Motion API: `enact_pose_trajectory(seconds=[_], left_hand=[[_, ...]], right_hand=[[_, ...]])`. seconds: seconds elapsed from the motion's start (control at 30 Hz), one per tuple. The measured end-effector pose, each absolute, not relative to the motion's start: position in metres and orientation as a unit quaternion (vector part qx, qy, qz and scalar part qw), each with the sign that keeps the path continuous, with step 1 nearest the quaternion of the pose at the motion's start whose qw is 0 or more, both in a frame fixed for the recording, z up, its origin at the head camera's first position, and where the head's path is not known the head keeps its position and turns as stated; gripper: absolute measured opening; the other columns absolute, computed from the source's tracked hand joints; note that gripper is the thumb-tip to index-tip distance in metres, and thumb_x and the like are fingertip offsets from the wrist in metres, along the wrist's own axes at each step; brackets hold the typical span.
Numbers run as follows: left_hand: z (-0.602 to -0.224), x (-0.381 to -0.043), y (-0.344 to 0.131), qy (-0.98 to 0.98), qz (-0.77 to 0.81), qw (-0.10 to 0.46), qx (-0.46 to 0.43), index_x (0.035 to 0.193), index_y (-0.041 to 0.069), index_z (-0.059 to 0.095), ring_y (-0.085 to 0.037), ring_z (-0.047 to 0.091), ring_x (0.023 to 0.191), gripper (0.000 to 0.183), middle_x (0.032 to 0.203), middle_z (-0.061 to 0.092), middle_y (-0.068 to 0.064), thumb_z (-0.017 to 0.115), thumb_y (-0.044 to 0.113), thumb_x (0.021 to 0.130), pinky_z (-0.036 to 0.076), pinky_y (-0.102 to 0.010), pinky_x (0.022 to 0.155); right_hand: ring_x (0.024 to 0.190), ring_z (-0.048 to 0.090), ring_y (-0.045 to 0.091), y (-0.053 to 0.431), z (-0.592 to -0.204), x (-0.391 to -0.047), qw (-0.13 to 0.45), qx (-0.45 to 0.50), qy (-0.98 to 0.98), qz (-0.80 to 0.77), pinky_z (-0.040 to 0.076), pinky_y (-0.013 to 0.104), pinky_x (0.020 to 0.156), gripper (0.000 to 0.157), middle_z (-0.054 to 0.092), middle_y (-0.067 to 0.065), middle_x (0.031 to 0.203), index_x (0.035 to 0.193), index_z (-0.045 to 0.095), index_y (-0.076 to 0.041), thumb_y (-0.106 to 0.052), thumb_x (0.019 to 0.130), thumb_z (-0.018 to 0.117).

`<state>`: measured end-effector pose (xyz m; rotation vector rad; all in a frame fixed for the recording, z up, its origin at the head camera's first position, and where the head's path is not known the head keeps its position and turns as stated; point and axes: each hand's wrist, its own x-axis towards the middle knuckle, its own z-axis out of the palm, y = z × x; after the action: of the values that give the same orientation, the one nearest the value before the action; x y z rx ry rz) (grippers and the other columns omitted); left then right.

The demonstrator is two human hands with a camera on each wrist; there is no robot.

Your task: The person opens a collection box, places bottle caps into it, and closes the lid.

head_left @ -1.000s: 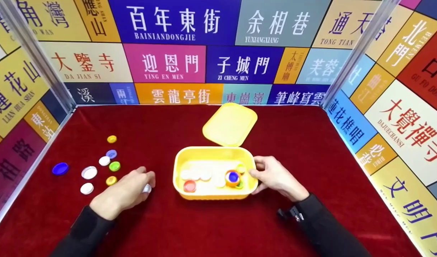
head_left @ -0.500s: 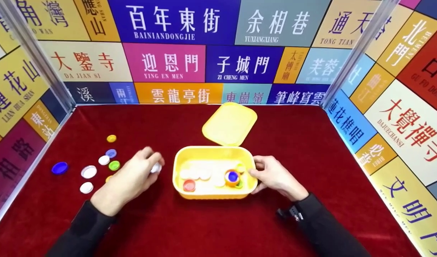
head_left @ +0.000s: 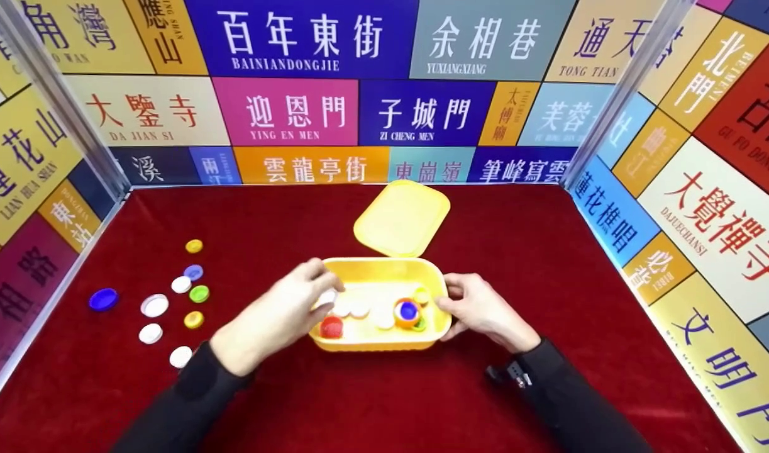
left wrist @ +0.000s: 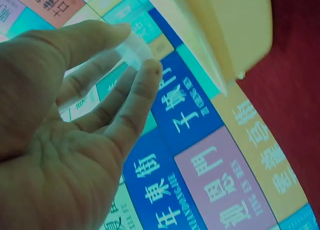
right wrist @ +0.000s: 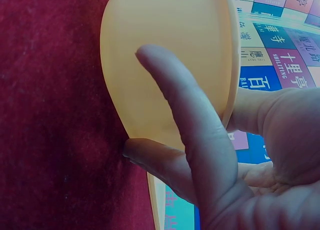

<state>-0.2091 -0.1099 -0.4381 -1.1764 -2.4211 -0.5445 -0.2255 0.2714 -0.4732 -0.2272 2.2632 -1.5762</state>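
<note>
- We see the left hand (head_left: 283, 309) pinching a small white cap (left wrist: 136, 51) between thumb and fingertips, the other fingers bent with gaps between them
- That pinched cap is over the left end of the open yellow box (head_left: 384, 345) in the head view (we cannot tell how high above its floor)
- At the opposite end we find the right hand (head_left: 485, 308) gripping the box, thumb at the rim and fingers apart, one lying along the outer wall
- Inside the box we count a red cap (head_left: 331, 327) near the front left corner, a few white discs (head_left: 359, 308) towards the middle, and a blue cap (head_left: 409, 310) sitting within an orange ring (head_left: 406, 323) towards the right, with a green piece (head_left: 420, 325) just beside it
- Behind the box we see the yellow lid (head_left: 402, 219) lying flat, though we cannot tell whether their edges touch
- Left of the box, on the red cloth (head_left: 384, 402), we see loose bottle caps: a dark blue cap (head_left: 103, 300) farthest out, a lime green cap (head_left: 199, 294), two yellow caps (head_left: 194, 246), a violet cap (head_left: 193, 272) and several white ones, one beside the left sleeve (head_left: 189, 390)
</note>
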Motion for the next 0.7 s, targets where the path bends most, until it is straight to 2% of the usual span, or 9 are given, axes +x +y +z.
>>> enact_pose_trajectory(seconds=[0.17, 0.4, 0.57, 0.7], left_hand=[[-0.447, -0.212, -0.099, -0.876, -0.189, 0.155, -0.417, 0.116, 0.004, 0.078, -0.025, 0.071, 0.094, 0.024, 0.112, 0.065, -0.014, 0.093, 0.001, 0.097, 0.067, -0.032, 0.081], [-0.462, -0.216, -0.096, -0.88, -0.171, 0.158, -0.415, 0.112, 0.002, 0.077, -0.024, 0.07, 0.086, 0.024, 0.106, 0.064, -0.013, 0.092, -0.003, 0.094, 0.065, -0.03, 0.075], [-0.464, -0.217, -0.095, -0.881, -0.176, 0.148, -0.414, 0.11, 0.003, 0.078, -0.023, 0.066, 0.082, 0.02, 0.104, 0.065, -0.013, 0.094, 0.004, 0.097, 0.063, -0.031, 0.075], [-0.463, -0.217, -0.096, -0.879, -0.174, 0.162, -0.412, 0.112, 0.003, 0.079, -0.023, 0.066, 0.084, 0.021, 0.107, 0.066, -0.014, 0.093, 0.006, 0.098, 0.064, -0.031, 0.075]], right_hand=[[0.098, 0.087, 0.047, 0.27, -0.473, -0.226, 0.187, -0.08, 0.803, -0.561, 0.074, 0.05, 0.071, 0.042, 0.078, 0.031, 0.142, 0.152, 0.066, 0.007, -0.002, 0.111, 0.065], [0.099, 0.088, 0.045, 0.271, -0.472, -0.225, 0.186, -0.081, 0.805, -0.558, 0.074, 0.05, 0.071, 0.041, 0.078, 0.03, 0.142, 0.151, 0.066, 0.007, -0.002, 0.111, 0.066], [0.098, 0.087, 0.046, 0.271, -0.471, -0.225, 0.184, -0.079, 0.806, -0.557, 0.074, 0.049, 0.071, 0.041, 0.078, 0.03, 0.141, 0.151, 0.065, 0.008, -0.003, 0.112, 0.066], [0.098, 0.087, 0.047, 0.271, -0.472, -0.225, 0.185, -0.081, 0.805, -0.558, 0.074, 0.049, 0.071, 0.041, 0.078, 0.031, 0.141, 0.151, 0.066, 0.008, -0.002, 0.112, 0.065]])
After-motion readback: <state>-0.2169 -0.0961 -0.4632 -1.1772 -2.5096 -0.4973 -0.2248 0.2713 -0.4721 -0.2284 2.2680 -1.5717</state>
